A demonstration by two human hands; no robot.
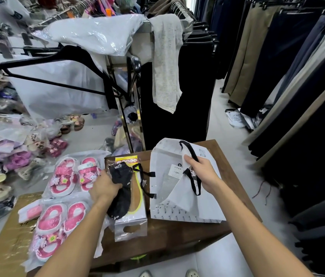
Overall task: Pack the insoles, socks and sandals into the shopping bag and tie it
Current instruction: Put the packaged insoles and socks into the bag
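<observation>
A white shopping bag with black handles lies flat on the brown wooden table. My right hand grips its upper edge and one black handle, lifting the bag's mouth. My left hand holds black socks over a clear pack of yellow insoles lying left of the bag. Two pairs of pink sandals in clear plastic rest further left: one pair at the back, the other pair nearer me on a gold surface.
A small pink-and-white packet lies beside the near sandals. Piles of bagged shoes fill the left floor. A clothes rack with hangers and a grey garment stands behind the table. Dark trousers hang along the right aisle.
</observation>
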